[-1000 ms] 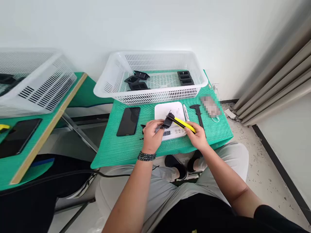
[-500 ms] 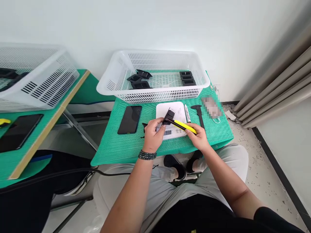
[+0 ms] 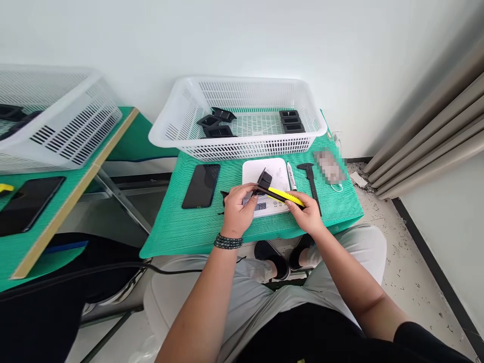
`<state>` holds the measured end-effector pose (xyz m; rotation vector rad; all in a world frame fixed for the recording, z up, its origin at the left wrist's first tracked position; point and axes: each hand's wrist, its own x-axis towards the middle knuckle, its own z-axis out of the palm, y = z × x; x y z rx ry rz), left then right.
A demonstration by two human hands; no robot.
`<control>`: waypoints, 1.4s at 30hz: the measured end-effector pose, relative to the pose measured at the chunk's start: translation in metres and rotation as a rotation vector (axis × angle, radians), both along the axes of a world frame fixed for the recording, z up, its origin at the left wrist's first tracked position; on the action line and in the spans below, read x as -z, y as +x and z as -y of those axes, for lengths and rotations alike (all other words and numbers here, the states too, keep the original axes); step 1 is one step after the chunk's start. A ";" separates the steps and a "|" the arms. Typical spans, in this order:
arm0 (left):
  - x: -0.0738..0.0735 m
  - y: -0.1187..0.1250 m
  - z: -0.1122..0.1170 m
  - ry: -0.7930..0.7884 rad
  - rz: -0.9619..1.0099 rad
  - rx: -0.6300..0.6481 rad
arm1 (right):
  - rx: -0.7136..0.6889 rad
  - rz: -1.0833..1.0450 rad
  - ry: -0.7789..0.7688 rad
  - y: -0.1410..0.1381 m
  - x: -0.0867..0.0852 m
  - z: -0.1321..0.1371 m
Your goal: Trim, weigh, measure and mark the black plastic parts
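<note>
My left hand point(image 3: 239, 206) pinches a black plastic part point(image 3: 265, 179) above a white digital scale point(image 3: 279, 169). In my right hand point(image 3: 308, 214) is a yellow and black utility knife point(image 3: 283, 196). Its front end lies against the black part near my left fingertips; the blade itself is too small to make out. Digits show on the scale's display between my hands. Another dark piece point(image 3: 224, 195) peeks out just left of my left hand, mostly hidden behind it.
A white basket point(image 3: 242, 147) behind the scale holds several black parts point(image 3: 292, 121). Left of the scale lies a phone point(image 3: 201, 185). On its right are a marker point(image 3: 291, 176), a caliper point(image 3: 310, 182) and a blurred item point(image 3: 329, 166). Another table point(image 3: 75, 196) stands at left.
The knife has shifted slightly and lies a little flatter against the black part, which has tilted a bit. The number on the scale's display differs. Both hands keep their holds.
</note>
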<state>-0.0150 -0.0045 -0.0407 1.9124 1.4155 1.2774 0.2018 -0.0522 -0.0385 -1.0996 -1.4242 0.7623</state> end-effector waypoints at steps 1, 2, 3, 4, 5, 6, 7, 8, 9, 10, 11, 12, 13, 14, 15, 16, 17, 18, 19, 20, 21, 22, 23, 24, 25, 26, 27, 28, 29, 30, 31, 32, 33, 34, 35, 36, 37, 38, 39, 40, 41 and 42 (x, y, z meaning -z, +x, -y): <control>0.000 0.000 0.000 -0.001 -0.002 0.000 | -0.007 -0.003 0.005 0.000 0.000 0.000; 0.000 0.000 0.000 -0.001 -0.003 -0.001 | -0.013 -0.006 0.009 0.000 0.000 0.000; 0.000 0.000 0.000 -0.002 -0.004 -0.003 | -0.015 -0.008 0.010 0.001 0.001 0.000; 0.000 -0.001 0.000 -0.002 -0.005 -0.002 | -0.007 -0.011 0.006 0.001 0.002 -0.001; 0.000 -0.001 0.000 -0.002 -0.007 0.002 | 0.013 -0.017 -0.005 0.001 0.002 -0.001; -0.001 -0.001 0.001 -0.002 -0.012 0.010 | 0.039 -0.029 -0.023 0.000 0.003 -0.002; -0.002 -0.001 0.001 -0.001 -0.016 0.020 | 0.066 -0.047 -0.046 0.000 0.004 -0.003; -0.003 0.000 0.002 0.000 -0.018 0.033 | 0.089 -0.069 -0.068 0.000 0.005 -0.003; -0.004 0.000 0.002 0.004 -0.016 0.047 | 0.105 -0.088 -0.086 -0.001 0.006 -0.004; -0.006 0.001 0.003 0.013 -0.012 0.054 | 0.112 -0.102 -0.097 -0.001 0.006 -0.004; -0.007 0.001 0.004 0.028 -0.007 0.051 | 0.113 -0.109 -0.099 -0.001 0.006 -0.004; -0.008 0.002 0.005 0.051 -0.006 0.033 | 0.113 -0.111 -0.095 -0.001 0.006 -0.004; -0.010 0.003 0.006 0.081 -0.006 -0.002 | 0.111 -0.109 -0.089 -0.001 0.006 -0.004; -0.010 0.003 0.007 0.116 -0.007 -0.054 | 0.107 -0.106 -0.084 -0.001 0.006 -0.003; -0.011 0.004 0.008 0.152 -0.009 -0.110 | 0.099 -0.102 -0.081 0.000 0.006 -0.003; -0.010 0.004 0.009 0.183 -0.010 -0.161 | 0.090 -0.097 -0.079 0.000 0.005 -0.002; -0.010 0.005 0.010 0.206 -0.010 -0.198 | 0.078 -0.089 -0.077 0.001 0.005 -0.001; -0.009 0.005 0.010 0.219 -0.012 -0.220 | 0.065 -0.080 -0.074 0.002 0.005 -0.001; -0.007 0.005 0.011 0.223 -0.018 -0.226 | 0.051 -0.073 -0.070 0.002 0.005 0.000; -0.005 0.005 0.011 0.216 -0.028 -0.222 | 0.037 -0.068 -0.067 0.003 0.005 0.000; -0.004 0.005 0.011 0.202 -0.038 -0.214 | 0.023 -0.067 -0.064 0.004 0.005 0.001; -0.002 0.005 0.011 0.184 -0.047 -0.205 | 0.009 -0.069 -0.061 0.004 0.005 0.001; -0.001 0.005 0.011 0.165 -0.054 -0.194 | -0.002 -0.075 -0.058 0.005 0.004 0.001; 0.000 0.004 0.011 0.146 -0.060 -0.184 | -0.011 -0.081 -0.057 0.006 0.004 0.002; 0.001 0.004 0.010 0.128 -0.064 -0.174 | -0.019 -0.086 -0.058 0.006 0.004 0.002; 0.002 0.004 0.010 0.111 -0.070 -0.166 | -0.027 -0.087 -0.061 0.007 0.003 0.002; 0.002 0.004 0.009 0.095 -0.078 -0.161 | -0.035 -0.083 -0.063 0.007 0.003 0.002; 0.003 0.004 0.008 0.082 -0.088 -0.156 | -0.042 -0.077 -0.064 0.008 0.002 0.002; 0.003 0.004 0.007 0.072 -0.098 -0.154 | -0.049 -0.069 -0.062 0.008 0.001 0.002; 0.004 0.004 0.007 0.068 -0.105 -0.154 | -0.054 -0.062 -0.054 0.009 0.001 0.002; 0.004 0.004 0.007 0.068 -0.107 -0.159 | -0.057 -0.058 -0.044 0.009 0.000 0.002; 0.005 0.004 0.007 0.074 -0.107 -0.168 | -0.058 -0.056 -0.035 0.009 -0.001 0.002; 0.005 0.004 0.007 0.085 -0.105 -0.180 | -0.060 -0.055 -0.026 0.009 -0.001 0.002; 0.005 0.004 0.007 0.099 -0.104 -0.193 | -0.063 -0.054 -0.021 0.008 -0.002 0.002; 0.005 0.004 0.008 0.114 -0.104 -0.203 | -0.067 -0.052 -0.018 0.008 -0.002 0.002; 0.005 0.004 0.008 0.127 -0.105 -0.206 | -0.070 -0.051 -0.016 0.008 -0.003 0.002; 0.005 0.004 0.009 0.136 -0.107 -0.201 | -0.074 -0.048 -0.015 0.008 -0.003 0.002; 0.005 0.004 0.009 0.138 -0.107 -0.193 | -0.077 -0.047 -0.014 0.008 -0.003 0.002; 0.004 0.004 0.009 0.136 -0.105 -0.182 | -0.080 -0.046 -0.014 0.008 -0.004 0.002; 0.004 0.004 0.009 0.132 -0.105 -0.171 | -0.084 -0.048 -0.013 0.008 -0.004 0.002; 0.004 0.004 0.009 0.129 -0.105 -0.159 | -0.091 -0.052 -0.012 0.008 -0.004 0.002; 0.003 0.004 0.009 0.130 -0.108 -0.147 | -0.101 -0.060 -0.010 0.009 -0.005 0.002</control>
